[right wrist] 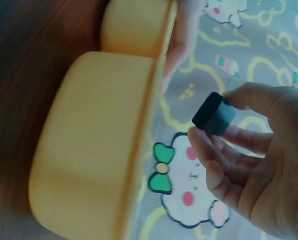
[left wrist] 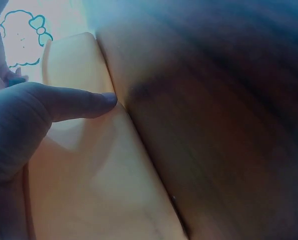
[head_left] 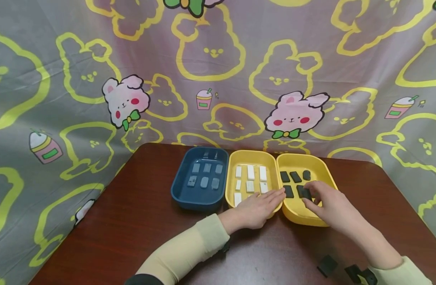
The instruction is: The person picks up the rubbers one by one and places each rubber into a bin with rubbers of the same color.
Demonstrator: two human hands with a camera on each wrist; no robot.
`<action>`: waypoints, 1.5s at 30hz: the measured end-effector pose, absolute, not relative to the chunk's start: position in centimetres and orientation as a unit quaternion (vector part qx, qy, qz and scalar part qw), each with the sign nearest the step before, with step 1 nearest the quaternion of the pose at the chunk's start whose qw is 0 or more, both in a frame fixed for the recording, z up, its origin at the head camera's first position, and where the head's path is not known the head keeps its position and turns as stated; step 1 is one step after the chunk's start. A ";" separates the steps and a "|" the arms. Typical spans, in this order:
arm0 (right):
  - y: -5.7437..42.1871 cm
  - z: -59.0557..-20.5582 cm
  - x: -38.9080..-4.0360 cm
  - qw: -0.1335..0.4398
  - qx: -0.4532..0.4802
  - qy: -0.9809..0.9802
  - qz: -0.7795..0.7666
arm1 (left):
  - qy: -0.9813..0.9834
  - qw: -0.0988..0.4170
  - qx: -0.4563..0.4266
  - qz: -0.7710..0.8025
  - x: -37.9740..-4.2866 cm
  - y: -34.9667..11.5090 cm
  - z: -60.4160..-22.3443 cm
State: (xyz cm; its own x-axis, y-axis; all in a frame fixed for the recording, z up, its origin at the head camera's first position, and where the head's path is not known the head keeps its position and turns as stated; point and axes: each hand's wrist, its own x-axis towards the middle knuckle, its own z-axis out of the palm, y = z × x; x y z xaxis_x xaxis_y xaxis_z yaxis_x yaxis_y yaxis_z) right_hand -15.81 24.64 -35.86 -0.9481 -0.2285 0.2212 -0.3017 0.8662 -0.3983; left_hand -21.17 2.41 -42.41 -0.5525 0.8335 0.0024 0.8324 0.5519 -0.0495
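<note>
My right hand (head_left: 333, 206) is over the right yellow tray (head_left: 292, 218). It pinches a small black block (right wrist: 214, 114) between thumb and fingertips, above the tray's rim in the right wrist view. Several black pieces (head_left: 288, 191) lie in rows inside that tray. With fingers stretched out, my left hand (head_left: 257, 209) rests across the front rim of the middle yellow tray (head_left: 230, 178), fingertips near where the two yellow trays meet. Its thumb (left wrist: 84, 104) lies straight along the tray's outer wall. White blocks (head_left: 251, 172) sit in rows in the middle tray, partly hidden by this hand.
A blue tray (head_left: 200, 204) with several grey-blue pieces (head_left: 204, 182) stands at the left, beside the middle tray. Loose black pieces (head_left: 327, 265) lie on the brown table (head_left: 132, 221) near my right sleeve. Behind the table hangs a patterned curtain (head_left: 232, 47).
</note>
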 end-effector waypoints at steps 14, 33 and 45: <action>24.8 -39.9 -20.0 0.018 0.121 -0.968 0.218 | -0.878 0.024 -0.476 0.032 -21.4 2.6 -42.3; 24.8 -41.8 -22.1 -0.047 0.112 -0.970 0.211 | -0.878 0.013 -0.478 0.020 -21.4 2.4 -42.0; 24.4 -42.0 -21.7 -0.039 0.120 -0.967 0.221 | -0.879 0.013 -0.475 0.025 -21.2 2.5 -42.3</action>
State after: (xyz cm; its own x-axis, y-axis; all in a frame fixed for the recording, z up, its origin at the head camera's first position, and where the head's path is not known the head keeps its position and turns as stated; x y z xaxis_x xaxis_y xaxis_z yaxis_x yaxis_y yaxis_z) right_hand -21.68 24.42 -41.98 -0.9683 -0.2486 -0.0229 -0.2141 0.8742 -0.4359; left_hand -21.25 2.46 -42.28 -0.5475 0.8368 -0.0013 0.8355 0.5466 -0.0565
